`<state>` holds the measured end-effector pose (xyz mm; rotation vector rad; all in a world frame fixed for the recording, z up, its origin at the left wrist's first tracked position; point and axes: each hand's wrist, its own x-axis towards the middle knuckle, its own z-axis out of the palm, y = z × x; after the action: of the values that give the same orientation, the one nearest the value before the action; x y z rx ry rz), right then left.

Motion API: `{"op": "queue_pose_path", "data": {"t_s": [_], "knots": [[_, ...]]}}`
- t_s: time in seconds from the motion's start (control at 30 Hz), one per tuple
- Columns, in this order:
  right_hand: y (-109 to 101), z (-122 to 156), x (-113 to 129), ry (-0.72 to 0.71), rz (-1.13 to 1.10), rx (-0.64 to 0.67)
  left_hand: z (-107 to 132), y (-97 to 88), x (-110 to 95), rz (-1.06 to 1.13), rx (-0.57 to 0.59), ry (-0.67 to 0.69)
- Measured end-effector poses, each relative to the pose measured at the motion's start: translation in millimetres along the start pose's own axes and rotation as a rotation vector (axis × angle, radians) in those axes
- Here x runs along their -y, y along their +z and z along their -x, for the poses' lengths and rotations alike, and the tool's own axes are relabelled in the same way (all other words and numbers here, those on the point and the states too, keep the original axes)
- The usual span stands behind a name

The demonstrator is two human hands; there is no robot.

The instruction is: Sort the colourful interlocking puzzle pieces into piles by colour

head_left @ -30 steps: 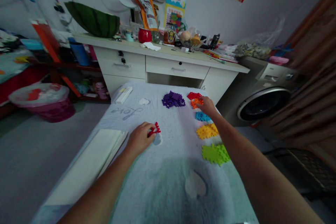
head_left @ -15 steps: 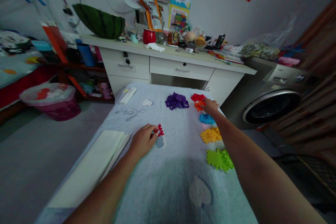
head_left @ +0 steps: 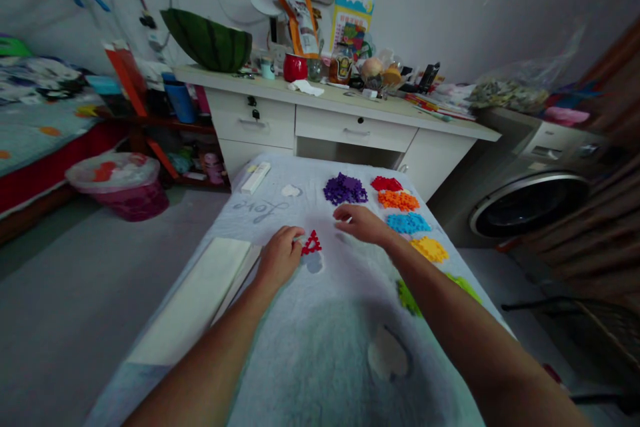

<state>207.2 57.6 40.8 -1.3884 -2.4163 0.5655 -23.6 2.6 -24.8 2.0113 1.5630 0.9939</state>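
Observation:
My left hand (head_left: 281,255) pinches the left edge of a small red triangular frame of notched plastic pieces (head_left: 314,242), above the cloth-covered table (head_left: 320,320). To its right, my right hand (head_left: 361,223) hovers with fingers curled together; whatever they may hold is too small to make out. Beyond that hand lies a heap of purple pieces (head_left: 345,188). Down the right side run piles of red pieces (head_left: 386,184), orange pieces (head_left: 398,200), blue pieces (head_left: 408,223), yellow pieces (head_left: 430,249) and green pieces (head_left: 409,297). My right forearm partly covers the green pile.
A long white folded item (head_left: 195,300) lies along the table's left edge, and a white box (head_left: 256,177) sits at its far left corner. Behind stands a white cluttered desk (head_left: 350,121). A washing machine (head_left: 520,187) is at the right, a pink bin (head_left: 120,187) at the left.
My right hand has moved left from the orange pile to near the red triangle. My left hand stays at the triangle, more of which now shows. The view has shifted slightly.

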Motion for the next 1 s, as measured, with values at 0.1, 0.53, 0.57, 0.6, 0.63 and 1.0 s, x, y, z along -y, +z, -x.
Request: {"op": "queue_pose_path", "data": {"t_s": [0.1,0.53,0.57,0.6,0.63,1.0], "knots": [[28.2,5.3,28.6,-0.133,0.038,0.045,-0.3,-0.3,2.9,-0.022,-0.028,0.003],[48.5,-2.3,36.2,-0.167,0.07,-0.017,0.4,-1.8,2.5,-0.066,-0.016,-0.003],[43.4,-3.1,32.3,-0.147,0.039,-0.061,0.4,-1.8,2.5,-0.07,-0.015,-0.002],[37.0,-4.1,27.2,-0.127,0.01,-0.117,0.4,-1.8,2.6,-0.07,-0.015,-0.001],[29.5,-5.3,20.7,-0.104,-0.017,-0.184,0.4,-1.8,2.8,-0.069,-0.014,0.0],[-75.6,-25.4,-105.9,0.571,-0.468,-0.801,0.0,1.2,9.3,-0.047,0.005,0.024]]}}
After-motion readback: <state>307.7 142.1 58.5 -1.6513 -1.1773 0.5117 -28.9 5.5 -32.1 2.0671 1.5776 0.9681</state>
